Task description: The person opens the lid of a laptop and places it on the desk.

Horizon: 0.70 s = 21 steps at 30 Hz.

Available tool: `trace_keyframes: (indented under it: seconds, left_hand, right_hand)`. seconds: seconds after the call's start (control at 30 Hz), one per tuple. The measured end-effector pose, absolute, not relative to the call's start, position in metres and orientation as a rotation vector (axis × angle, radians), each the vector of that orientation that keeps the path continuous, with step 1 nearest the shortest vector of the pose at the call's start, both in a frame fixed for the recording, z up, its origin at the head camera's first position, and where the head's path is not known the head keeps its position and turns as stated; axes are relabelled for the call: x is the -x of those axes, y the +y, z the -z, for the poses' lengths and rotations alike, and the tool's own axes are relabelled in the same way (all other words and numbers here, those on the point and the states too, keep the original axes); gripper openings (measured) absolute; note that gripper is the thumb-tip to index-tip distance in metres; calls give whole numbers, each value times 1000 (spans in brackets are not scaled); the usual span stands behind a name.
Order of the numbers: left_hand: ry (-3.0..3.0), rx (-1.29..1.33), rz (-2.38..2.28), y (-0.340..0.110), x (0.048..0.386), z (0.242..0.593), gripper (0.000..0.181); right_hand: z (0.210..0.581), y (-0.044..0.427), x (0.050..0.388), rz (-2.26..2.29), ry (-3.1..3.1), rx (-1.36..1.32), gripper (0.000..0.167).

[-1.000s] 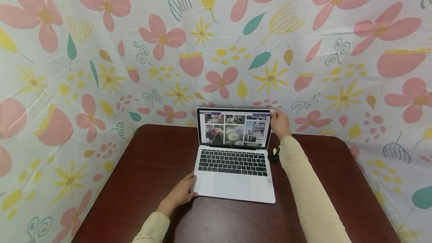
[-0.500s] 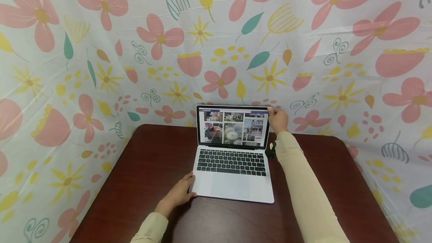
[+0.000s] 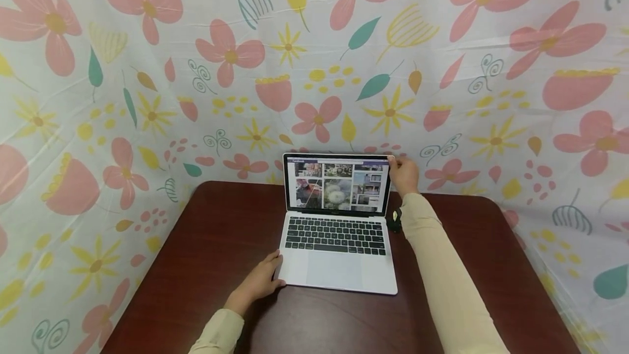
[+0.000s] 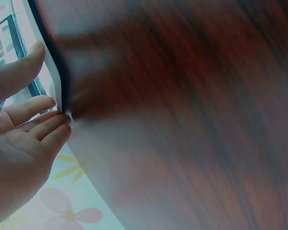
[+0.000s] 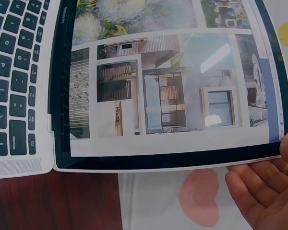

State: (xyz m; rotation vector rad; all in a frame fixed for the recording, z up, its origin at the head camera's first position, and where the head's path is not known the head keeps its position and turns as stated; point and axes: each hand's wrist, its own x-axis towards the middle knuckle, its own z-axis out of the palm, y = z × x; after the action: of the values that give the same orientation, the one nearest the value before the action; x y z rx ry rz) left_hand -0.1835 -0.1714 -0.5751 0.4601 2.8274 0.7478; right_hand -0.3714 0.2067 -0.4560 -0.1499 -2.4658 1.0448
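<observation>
An unfolded silver laptop (image 3: pixel 334 269) lies on the dark red-brown table, its lit screen (image 3: pixel 336 184) showing a page of photos. My left hand (image 3: pixel 257 280) holds the laptop's front left corner, thumb at the front edge and fingers along the left side. The left wrist view shows that thumb (image 4: pixel 31 67) and the fingertips (image 4: pixel 62 122) touching the edge. At the screen's upper right corner my right hand (image 3: pixel 405 175) pinches the rim. In the right wrist view, the right hand's fingers (image 5: pixel 259 184) lie behind the lid, with the thumb on the front.
A small black object (image 3: pixel 395 220) sits beside the laptop's right side, partly hidden by the right sleeve (image 3: pixel 432 250). White flower-printed cloth (image 3: pixel 304 42) hangs behind and at both sides of the table (image 3: pixel 226 223).
The screen has tilted back slightly with my right hand at its corner, mostly in the first half second. The laptop base and left hand stay in place; the view shifts slightly.
</observation>
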Motion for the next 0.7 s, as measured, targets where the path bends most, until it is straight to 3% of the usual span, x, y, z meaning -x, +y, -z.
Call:
trace_keyframes:
  seconds: [0.7]
  left_hand:
    - [2844,-501,-717,-171,181,573,65]
  right_hand:
    - [446,224,350,-976,-2572,-161,41]
